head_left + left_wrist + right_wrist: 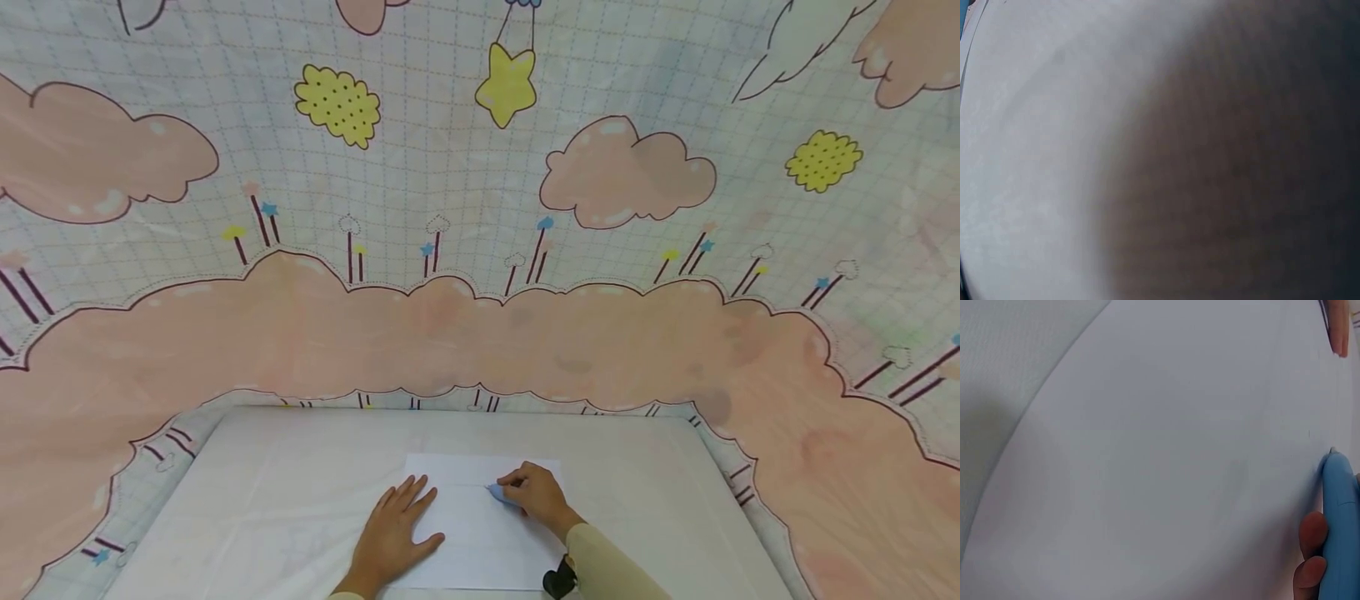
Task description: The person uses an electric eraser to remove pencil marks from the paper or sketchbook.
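Note:
A white sheet of paper (pixel 480 533) lies on the white-covered table. My left hand (pixel 393 533) rests over the sheet's left side, fingers spread. Its fingertips (pixel 1338 344) show at the top right of the right wrist view. My right hand (pixel 536 496) grips a thick, light blue pen-shaped tool (pixel 1340 519) with a small pale tip, held slanted with the tip at the paper. Curled fingers (pixel 1313 534) show along its side. A faint line crosses the upper part of the sheet, left of the tip. Blurred, dark brownish shapes fill most of the left wrist view.
The table (pixel 285 467) has a white cover and its far edge is in front of a patterned cloth (pixel 450 342) with clouds and stars. A black heart-shaped piece (pixel 559 577) sits at the right wrist, by the pale sleeve (pixel 607 562).

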The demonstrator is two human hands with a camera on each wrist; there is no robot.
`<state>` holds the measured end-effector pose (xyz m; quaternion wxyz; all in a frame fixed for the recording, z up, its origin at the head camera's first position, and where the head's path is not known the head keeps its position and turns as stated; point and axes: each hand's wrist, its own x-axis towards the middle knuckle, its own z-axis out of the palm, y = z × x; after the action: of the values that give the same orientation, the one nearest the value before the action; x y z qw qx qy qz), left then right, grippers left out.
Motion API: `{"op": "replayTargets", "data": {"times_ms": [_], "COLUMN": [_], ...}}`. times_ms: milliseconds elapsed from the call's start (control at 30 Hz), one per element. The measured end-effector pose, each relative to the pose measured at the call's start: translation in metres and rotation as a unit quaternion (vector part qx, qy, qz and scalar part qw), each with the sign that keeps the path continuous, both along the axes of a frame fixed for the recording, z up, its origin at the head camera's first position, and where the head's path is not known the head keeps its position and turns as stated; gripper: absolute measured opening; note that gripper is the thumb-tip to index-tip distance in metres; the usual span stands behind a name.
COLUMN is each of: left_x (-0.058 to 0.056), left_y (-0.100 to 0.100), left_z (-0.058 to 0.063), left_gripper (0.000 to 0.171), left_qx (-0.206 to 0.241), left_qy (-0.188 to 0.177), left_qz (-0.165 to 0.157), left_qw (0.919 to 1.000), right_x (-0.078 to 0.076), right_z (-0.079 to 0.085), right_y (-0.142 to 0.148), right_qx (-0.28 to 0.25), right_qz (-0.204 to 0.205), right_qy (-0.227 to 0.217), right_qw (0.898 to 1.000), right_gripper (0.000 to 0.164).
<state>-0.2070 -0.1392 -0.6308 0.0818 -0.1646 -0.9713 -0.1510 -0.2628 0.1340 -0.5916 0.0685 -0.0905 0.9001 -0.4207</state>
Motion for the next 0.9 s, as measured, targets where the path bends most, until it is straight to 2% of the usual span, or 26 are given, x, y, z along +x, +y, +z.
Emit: {"op": "replayTargets", "data": {"times_ms": [633,900], "left_x": [-0.0008,-0.0008], "left_y": [0.001,-0.001], "left_z": [-0.0009,-0.006], "left_gripper": [0.077,0.076], "left_qx": [-0.002,0.006], "left_qy": [0.0,0.038], "left_qz": [-0.004,-0.002], "left_qw": [1.0,0.9993], "right_x": [-0.0036,0.0004], "right_z": [0.0032,0.0057], "right_y": [-0.0043,0.0023], "right_qx": [-0.002,-0.003], "right_qz": [0.008,0.001], "right_qy": [0.006,-0.005], "right_qw": [1.0,1.0], "right_gripper": [0.016,0.015]}}
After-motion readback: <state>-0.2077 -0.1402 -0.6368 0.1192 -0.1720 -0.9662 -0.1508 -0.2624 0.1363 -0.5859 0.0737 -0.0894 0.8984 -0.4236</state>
